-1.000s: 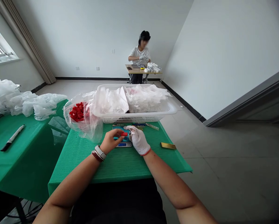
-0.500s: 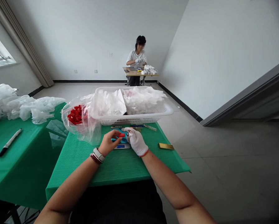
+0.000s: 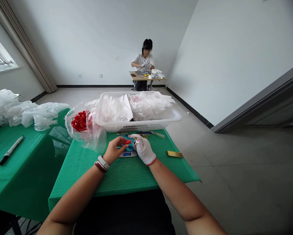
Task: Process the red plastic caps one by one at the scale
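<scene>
My bare left hand (image 3: 115, 148) pinches a small red cap (image 3: 128, 142) between thumb and fingers, just above a small digital scale (image 3: 128, 152) on the green table (image 3: 126, 171). My right hand (image 3: 142, 147), in a white glove, is curled right beside the cap, its fingers closed on a small item I cannot make out. A clear plastic bag of red caps (image 3: 79, 120) lies to the left of my hands.
A white basket (image 3: 138, 124) full of clear plastic bags stands behind the scale, with pens in front of it. A gold bar-shaped object (image 3: 175, 154) lies right. A second green table (image 3: 14, 153) on the left holds a marker (image 3: 10, 150) and bags. Another person sits at a far desk (image 3: 146, 77).
The view shifted slightly. My hands keep the same pose over the scale, the left still pinching the red cap.
</scene>
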`<act>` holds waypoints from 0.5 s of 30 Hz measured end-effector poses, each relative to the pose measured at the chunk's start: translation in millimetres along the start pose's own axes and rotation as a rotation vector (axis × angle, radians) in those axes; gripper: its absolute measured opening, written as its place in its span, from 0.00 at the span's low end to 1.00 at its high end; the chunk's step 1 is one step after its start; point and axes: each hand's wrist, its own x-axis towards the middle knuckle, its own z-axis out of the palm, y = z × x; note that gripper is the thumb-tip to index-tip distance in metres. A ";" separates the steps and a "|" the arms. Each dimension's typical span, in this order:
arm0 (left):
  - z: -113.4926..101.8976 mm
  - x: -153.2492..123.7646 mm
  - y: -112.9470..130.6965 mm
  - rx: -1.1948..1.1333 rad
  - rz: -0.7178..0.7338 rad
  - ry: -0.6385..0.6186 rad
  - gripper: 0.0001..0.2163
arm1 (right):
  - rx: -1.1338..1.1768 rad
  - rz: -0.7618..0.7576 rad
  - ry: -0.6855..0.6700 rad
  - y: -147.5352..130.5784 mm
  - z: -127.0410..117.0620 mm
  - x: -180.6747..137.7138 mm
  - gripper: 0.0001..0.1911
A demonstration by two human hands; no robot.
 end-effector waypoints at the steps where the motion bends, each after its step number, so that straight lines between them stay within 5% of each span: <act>1: -0.2 0.0 -0.3 0.019 0.011 -0.005 0.11 | -0.004 0.000 0.004 -0.5 -0.8 0.2 0.26; 15: -0.7 0.0 -0.8 0.050 0.002 0.008 0.11 | 0.004 0.000 -0.001 0.1 -1.4 0.4 0.26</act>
